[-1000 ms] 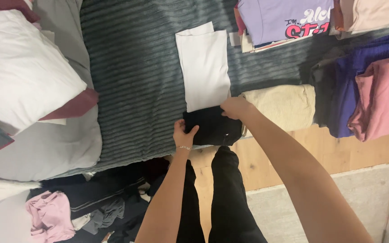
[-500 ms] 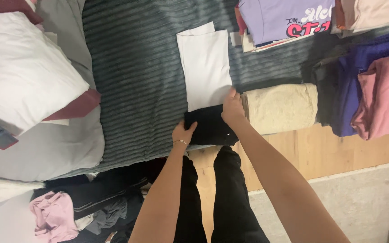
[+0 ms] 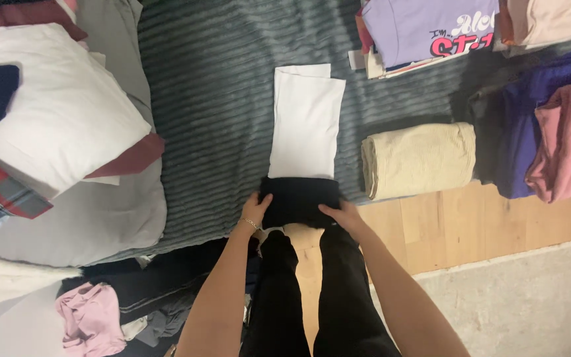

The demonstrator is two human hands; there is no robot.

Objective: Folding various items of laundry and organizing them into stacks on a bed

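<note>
Black folded garment [image 3: 301, 200] at near edge of grey ribbed bed cover [image 3: 219, 112], overlapping white garment [image 3: 305, 122]. Left hand [image 3: 254, 211] and right hand [image 3: 343, 215] now at both sides, grip flat, pressing; right shifted down from top edge.

Both hands reached forward, low and close together.
The left hand [image 3: 255, 210], a thin bracelet at its wrist, lay fingers curled; the right hand [image 3: 342, 215] lay palm-down, both bare forearms extended.
</note>
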